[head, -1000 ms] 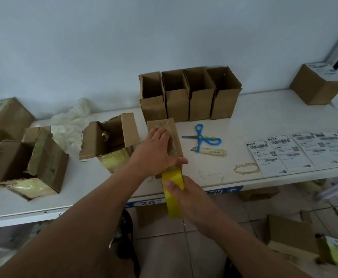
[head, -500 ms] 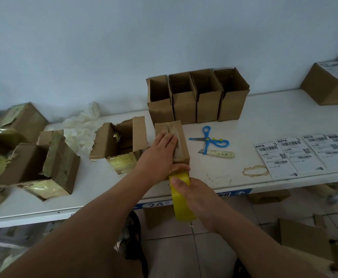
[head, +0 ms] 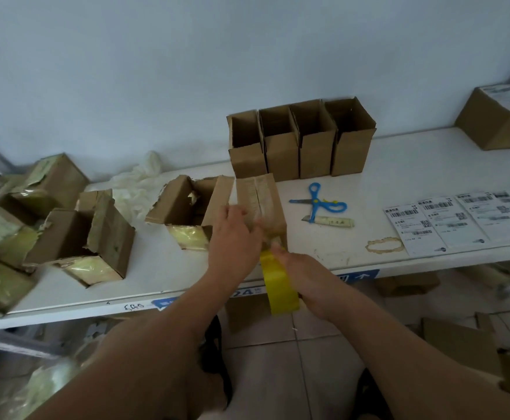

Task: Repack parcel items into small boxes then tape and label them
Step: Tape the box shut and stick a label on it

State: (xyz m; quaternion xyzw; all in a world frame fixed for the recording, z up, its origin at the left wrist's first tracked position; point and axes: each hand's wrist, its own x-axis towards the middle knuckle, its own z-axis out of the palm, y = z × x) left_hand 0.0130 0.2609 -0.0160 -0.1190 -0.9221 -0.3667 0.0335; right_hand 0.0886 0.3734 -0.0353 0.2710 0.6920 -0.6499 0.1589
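A small closed cardboard box [head: 263, 198] stands near the front edge of the white shelf [head: 399, 165], with clear tape along its top seam. My left hand [head: 235, 237] lies on the box's near left part, fingers blurred. My right hand [head: 305, 277] grips a yellow tape roll [head: 278, 283] just below and in front of the box, its thumb up by the box's near edge. Several open small boxes [head: 302, 140] stand in a row behind. Shipping labels [head: 459, 219] lie on the right.
Blue scissors [head: 320, 203] and a box cutter [head: 335, 221] lie right of the box. Torn parcel boxes [head: 184, 207] [head: 84, 237] and crumpled plastic [head: 135, 183] sit on the left. A labelled box [head: 499, 116] is at the far right. Cardboard lies on the tiled floor.
My left hand slid back towards the box's near end and left side, baring more of the taped top. My right hand with the tape roll stayed at the box's front edge.
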